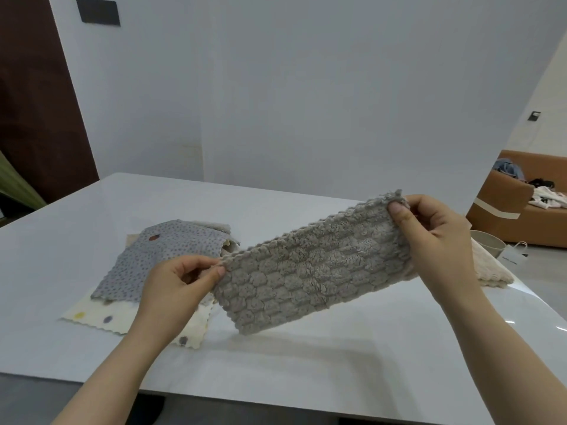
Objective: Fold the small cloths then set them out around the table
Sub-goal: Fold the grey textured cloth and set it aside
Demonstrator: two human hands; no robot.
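no text can be read for certain anywhere in the frame. the nearest thing to lettering is what seems to be a short line of small dark print on the side of a white paper bag (511, 256), which stands on the floor at the right edge of the frame, just beside a pale round bin (487, 240); it is too small and blurred to make out.

Held cloth (310, 265) above table (92, 216) — stacked cloths (159, 256) left.
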